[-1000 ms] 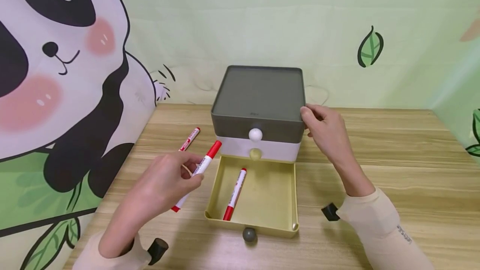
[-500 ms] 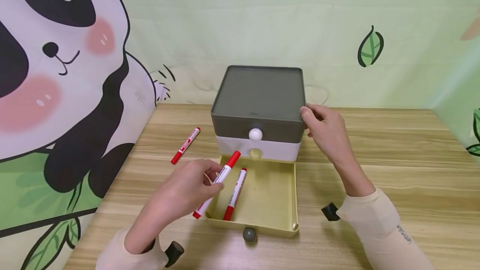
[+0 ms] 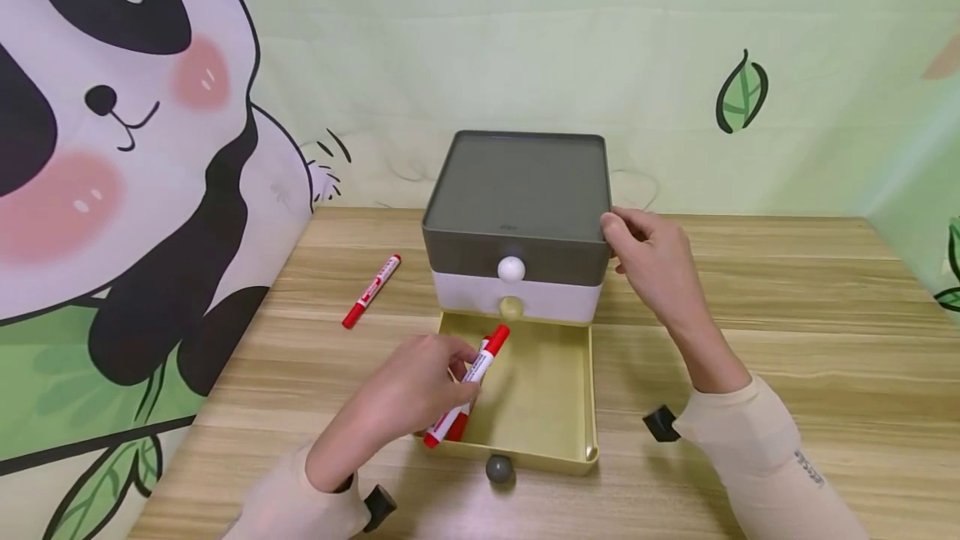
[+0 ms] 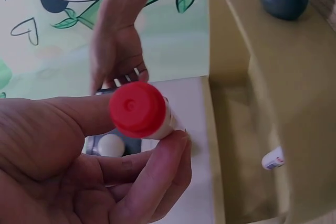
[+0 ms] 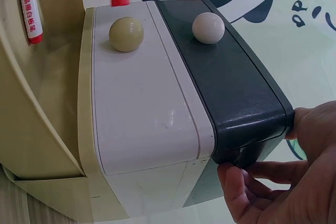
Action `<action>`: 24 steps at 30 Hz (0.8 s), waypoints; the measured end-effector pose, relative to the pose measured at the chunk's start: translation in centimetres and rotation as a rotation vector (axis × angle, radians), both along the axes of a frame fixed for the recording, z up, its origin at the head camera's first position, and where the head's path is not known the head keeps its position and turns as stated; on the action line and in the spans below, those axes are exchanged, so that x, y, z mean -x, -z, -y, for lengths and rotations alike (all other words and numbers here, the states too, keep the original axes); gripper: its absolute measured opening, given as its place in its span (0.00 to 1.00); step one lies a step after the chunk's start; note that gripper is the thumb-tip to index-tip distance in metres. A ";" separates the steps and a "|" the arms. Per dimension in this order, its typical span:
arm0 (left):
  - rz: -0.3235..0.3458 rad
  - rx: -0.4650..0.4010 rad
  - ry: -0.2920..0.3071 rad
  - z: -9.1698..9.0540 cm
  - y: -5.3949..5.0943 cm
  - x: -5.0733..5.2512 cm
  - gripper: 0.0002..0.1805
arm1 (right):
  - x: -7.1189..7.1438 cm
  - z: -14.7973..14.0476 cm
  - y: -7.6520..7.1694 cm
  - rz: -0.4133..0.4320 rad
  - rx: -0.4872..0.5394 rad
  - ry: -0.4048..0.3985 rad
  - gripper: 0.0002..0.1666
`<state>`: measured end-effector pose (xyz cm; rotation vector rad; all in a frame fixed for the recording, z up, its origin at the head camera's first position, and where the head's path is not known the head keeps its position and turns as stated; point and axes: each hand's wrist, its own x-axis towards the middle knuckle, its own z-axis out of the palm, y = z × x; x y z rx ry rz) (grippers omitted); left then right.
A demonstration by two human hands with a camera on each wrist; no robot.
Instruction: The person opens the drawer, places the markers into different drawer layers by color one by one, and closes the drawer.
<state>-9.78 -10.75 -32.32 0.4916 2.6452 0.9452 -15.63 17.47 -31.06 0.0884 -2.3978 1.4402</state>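
My left hand pinches a red-capped white marker between thumb and fingers, tilted above the left part of the pulled-out yellow drawer. Its red end faces the camera in the left wrist view. A second marker lies inside that drawer, partly hidden in the head view by the held one. With thumb and fingers, my right hand grips the front right corner of the grey top of the drawer box. The white middle drawer and the grey top drawer are pushed in.
Another red and white marker lies on the wooden table, left of the box. A dark grey knob sticks out from the front of the yellow drawer. A panda-printed cloth hangs behind.
My left hand has carried its marker rightward, from beside the yellow drawer to over it. The right hand keeps its grip on the box corner.
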 end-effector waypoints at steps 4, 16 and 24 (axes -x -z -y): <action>-0.004 0.045 0.005 -0.5 0.4 0.3 0.11 | 0.0 0.0 0.0 -0.006 0.000 -0.001 0.26; -0.038 0.078 0.021 -1.7 1.6 1.2 0.08 | 0.0 -0.1 0.0 -0.004 0.002 -0.001 0.26; -0.044 0.077 0.014 -1.9 2.0 1.5 0.07 | 0.0 0.0 0.0 -0.003 0.010 -0.005 0.26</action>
